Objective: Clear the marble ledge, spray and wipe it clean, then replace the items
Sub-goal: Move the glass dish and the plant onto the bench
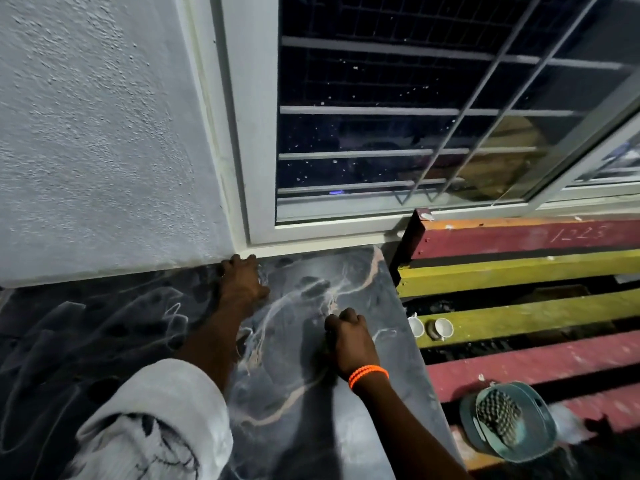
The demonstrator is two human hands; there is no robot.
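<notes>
The dark marble ledge [374,299] with pale veins fills the lower middle of the head view; nothing stands on it. My left hand [242,282] lies flat on the marble at the back, fingertips near the wall and the window-frame corner. My right hand [349,341], an orange bead bracelet on its wrist, rests on the marble nearer the right edge with fingers curled into a fist; whether anything is in it cannot be seen. No cloth or spray bottle is in view.
A window [398,116] with white bars rises behind the ledge, a rough white wall [97,133] to its left. Right of the ledge lie red and yellow planks [519,268] bearing two small white cups [443,328] and a teal container [509,420].
</notes>
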